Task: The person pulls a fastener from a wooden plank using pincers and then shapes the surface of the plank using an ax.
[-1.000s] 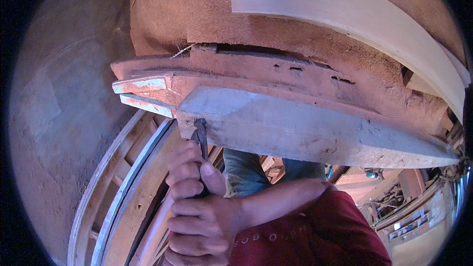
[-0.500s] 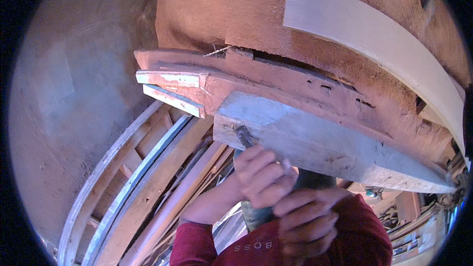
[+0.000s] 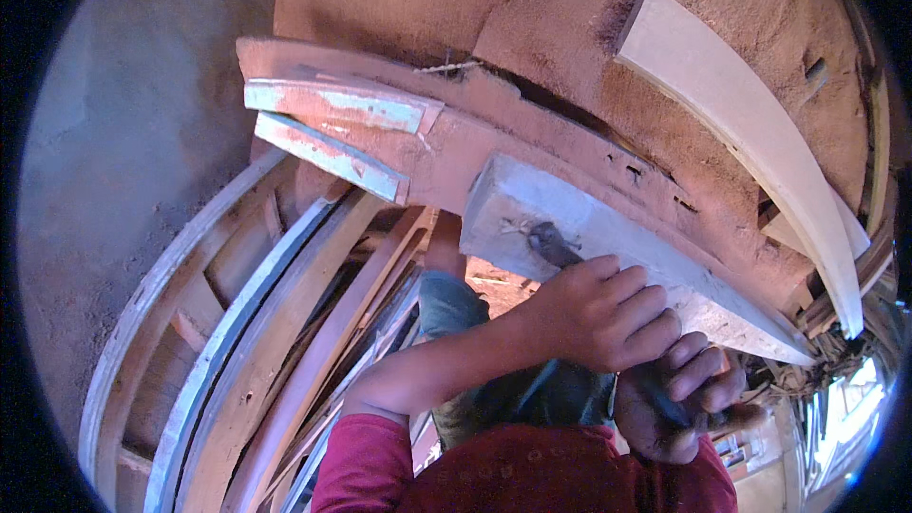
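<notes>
My left hand [image 3: 608, 313] is wrapped round a dark metal bar [image 3: 556, 247], whose head sits against the end part of a pale weathered wooden beam [image 3: 636, 237]. My right hand [image 3: 679, 399] is lower and to the right, with curled fingers round the dark lower part of the bar, which is partly hidden. The beam lies along a reddish, dust-covered timber [image 3: 456, 133], which has two short pale battens [image 3: 328, 147] at its left end.
A curved pale board [image 3: 731, 114] lies on reddish boards [image 3: 532, 0] above the beam. Long wooden strips and frames [image 3: 247, 342] stand at the left by a grey surface [image 3: 114, 133]. My legs [image 3: 446, 313] are below the beam; scrap wood [image 3: 836, 332] is at the right.
Both hands and the bar have swung rightward from below the beam's left end, the bar now slanting toward the lower right. The view has also shifted.
</notes>
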`<state>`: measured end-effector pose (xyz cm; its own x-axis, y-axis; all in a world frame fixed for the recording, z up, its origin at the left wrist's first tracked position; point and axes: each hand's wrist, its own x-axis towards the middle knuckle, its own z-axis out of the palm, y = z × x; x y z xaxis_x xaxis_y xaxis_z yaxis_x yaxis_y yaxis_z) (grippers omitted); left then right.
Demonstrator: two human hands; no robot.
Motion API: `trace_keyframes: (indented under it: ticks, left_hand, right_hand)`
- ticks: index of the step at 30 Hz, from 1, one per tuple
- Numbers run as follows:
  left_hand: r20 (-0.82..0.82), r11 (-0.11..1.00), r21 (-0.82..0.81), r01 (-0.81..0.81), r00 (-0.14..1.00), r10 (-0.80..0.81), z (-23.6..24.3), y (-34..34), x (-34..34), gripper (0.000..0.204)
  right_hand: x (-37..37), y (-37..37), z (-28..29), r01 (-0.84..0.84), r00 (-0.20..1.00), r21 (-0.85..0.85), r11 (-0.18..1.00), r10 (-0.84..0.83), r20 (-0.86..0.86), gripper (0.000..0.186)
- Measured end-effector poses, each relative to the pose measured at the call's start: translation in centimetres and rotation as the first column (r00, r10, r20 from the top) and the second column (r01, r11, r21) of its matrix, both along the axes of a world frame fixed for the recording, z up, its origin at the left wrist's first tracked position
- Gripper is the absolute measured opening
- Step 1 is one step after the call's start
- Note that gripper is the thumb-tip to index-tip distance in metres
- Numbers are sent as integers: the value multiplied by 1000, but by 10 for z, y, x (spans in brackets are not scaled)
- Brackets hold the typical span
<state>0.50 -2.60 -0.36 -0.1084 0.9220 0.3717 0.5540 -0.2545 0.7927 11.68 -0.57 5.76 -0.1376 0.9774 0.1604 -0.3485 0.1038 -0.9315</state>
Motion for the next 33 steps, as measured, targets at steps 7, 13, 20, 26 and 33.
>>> trace_keyframes:
  ticks: [7, 13, 20, 26, 33]
  left_hand:
    - [268, 989, 127, -75, 963, 39, -2, -16, -28, 16]
    - [368, 980, 181, -82, 930, 10, -3, -13, -29, 17]
    - [364, 980, 169, -104, 931, 36, -2, -17, -28, 17]
    - [443, 943, 198, -266, 883, 156, -8, -14, -16, 18]
    - [370, 890, 233, -391, 882, 291, -12, -12, 0, 13]
  right_hand:
    - [-48, -6, 16, -60, 984, 167, 984, 30, 177, 52]
    - [-73, -8, 21, -118, 963, 238, 964, 52, 266, 57]
    - [-78, -13, 21, -138, 954, 256, 957, 59, 294, 62]
    - [-74, -16, 26, -204, 945, 246, 948, 125, 304, 57]
    - [-68, -19, 16, -184, 972, 272, 944, 133, 194, 35]
